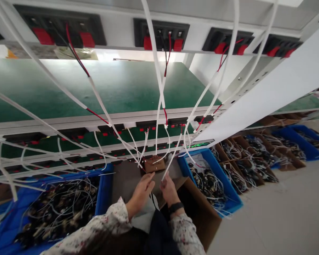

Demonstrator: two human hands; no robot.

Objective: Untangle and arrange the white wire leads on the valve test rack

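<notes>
One white cable [172,159] is slanting down from the far rack [95,116] to the right hand [169,191], whose grip is clamping its near end. The left hand [141,194] is hovering just left; whether its grip is holding anything, I cannot tell. A small brown box [154,164] is sitting beyond them.

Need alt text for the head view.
A person's right hand pinches a white cable, with the left hand close beside it. Blue bins of tangled wired parts flank the hands; ahead are red-and-black terminals.
</notes>
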